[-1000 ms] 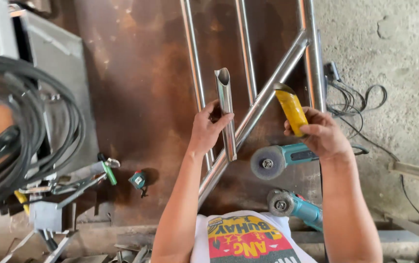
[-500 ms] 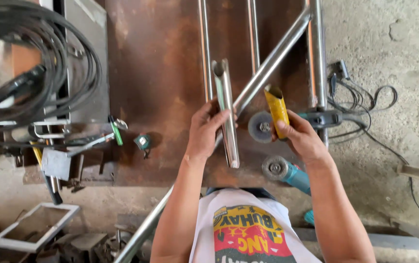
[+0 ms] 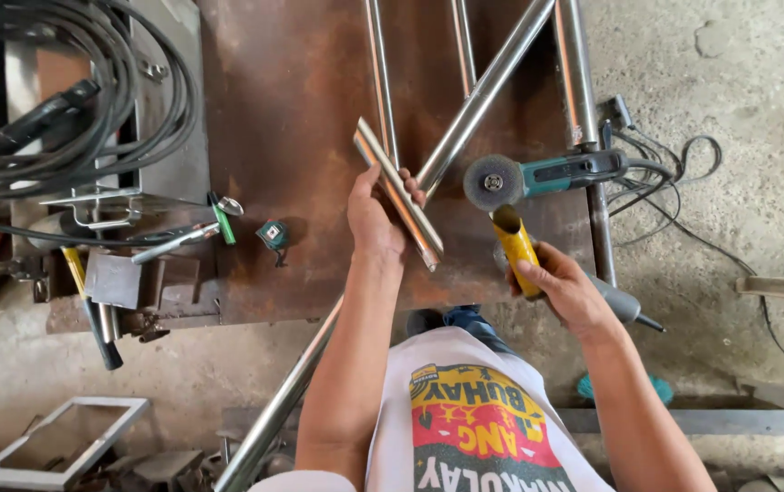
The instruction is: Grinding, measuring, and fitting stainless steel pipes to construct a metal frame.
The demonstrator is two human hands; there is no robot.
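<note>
Left hand (image 3: pixel 372 223) clasping short shiny metal channel (image 3: pixel 398 193) — right hand (image 3: pixel 567 290) round yellow tube (image 3: pixel 515 250)

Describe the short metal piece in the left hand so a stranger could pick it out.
Start at the rusty brown steel table. Over its near edge the left hand grips a short shiny metal piece that slants. Unlike the long tubes lying on the table, it is short and lifted.

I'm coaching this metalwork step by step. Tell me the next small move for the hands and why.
Probably bring the short steel tube piece in the left hand down against the long diagonal tube on the rusty steel table. The piece is held lifted, close beside that tube, while the right hand grips a yellow tube off to the side.
</note>
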